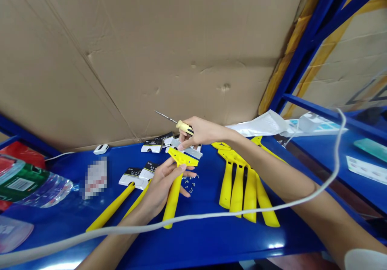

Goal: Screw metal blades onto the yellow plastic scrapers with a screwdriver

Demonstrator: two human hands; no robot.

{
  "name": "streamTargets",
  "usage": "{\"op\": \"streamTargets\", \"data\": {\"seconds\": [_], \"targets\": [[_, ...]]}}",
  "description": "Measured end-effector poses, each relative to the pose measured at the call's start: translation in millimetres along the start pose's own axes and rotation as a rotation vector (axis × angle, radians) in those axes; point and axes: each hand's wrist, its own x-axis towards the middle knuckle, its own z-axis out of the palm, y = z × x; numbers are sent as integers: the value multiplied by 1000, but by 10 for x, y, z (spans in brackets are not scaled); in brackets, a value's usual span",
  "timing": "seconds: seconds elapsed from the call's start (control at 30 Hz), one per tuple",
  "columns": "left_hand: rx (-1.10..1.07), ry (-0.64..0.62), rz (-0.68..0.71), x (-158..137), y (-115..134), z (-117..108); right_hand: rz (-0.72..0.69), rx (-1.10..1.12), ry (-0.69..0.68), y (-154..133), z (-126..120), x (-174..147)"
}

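My left hand [159, 187] is closed round a yellow scraper [172, 201], its wide head up and its grip pointing down toward me. My right hand [199, 129] holds a screwdriver [185, 127] with a pale yellow handle, the shaft pointing up to the left. The thumb and fingers of that same hand also pinch a flat grey blade [194, 153] against or just above the scraper's head; whether they touch is unclear. Small loose screws [191, 184] lie on the blue surface behind my left fingers. Several more yellow scraper handles [237, 187] lie side by side at the right.
White-and-black cards [152, 145] lie at the back, with two carded scrapers [111, 207] at the left. A plastic bottle [36, 181] lies far left. A white cable [211, 214] crosses the foreground. Cardboard [169, 60] forms the back, beside a blue post [298, 64].
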Motion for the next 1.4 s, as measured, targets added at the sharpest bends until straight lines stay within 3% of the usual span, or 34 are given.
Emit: {"op": "streamTargets", "data": {"seconds": [0.33, 0.63, 0.8, 0.9, 1.03, 1.23, 1.4], "targets": [[-23, 91, -59, -78, -107, -1, 12, -60, -186, 60, 225, 83], [11, 140, -49, -41, -163, -49, 5, -138, -213, 63, 324, 111], [23, 215, -76, -38, -132, -76, 75, -121, -251, 92, -15, 6], [25, 242, -96, -45, -101, -89, 162, -368, -125, 217, -420, -116], [2, 250, -115, -43, -87, -85, 408, -523, -181, 578, -751, -194], [-2, 242, -137, -32, -82, -64, 403, -621, -156, 1101, -637, -11], [-19, 227, -155, -18, -115, -85, 329, -632, -118, 1206, -586, 59]]}}
